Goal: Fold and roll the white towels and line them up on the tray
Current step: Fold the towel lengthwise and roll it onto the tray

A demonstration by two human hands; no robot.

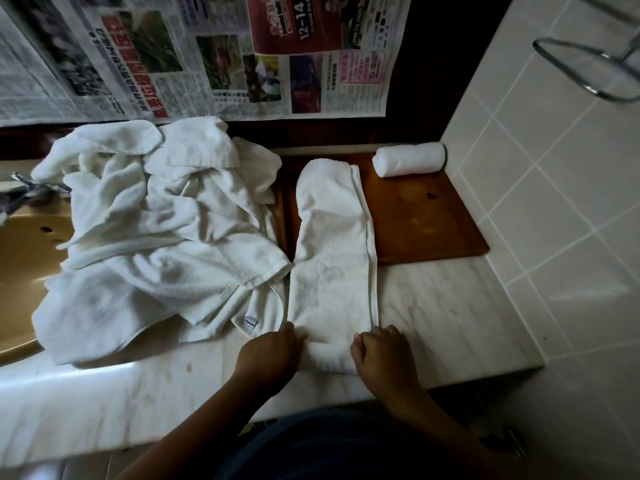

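Observation:
A long folded white towel [332, 258] lies as a narrow strip, its far end on the wooden tray [426, 223] and its near end on the marble counter. My left hand [270, 355] and my right hand [381, 351] grip the near end, which is turned over into a small roll between them. One rolled white towel [410, 159] lies at the tray's far right corner. A heap of loose white towels [156, 230] lies to the left of the strip.
A beige sink [20, 265] with a metal tap [24, 188] sits at the far left, partly under the heap. Newspaper [194, 53] covers the back wall. A tiled wall [561, 202] with a chrome rail [588, 71] bounds the right side.

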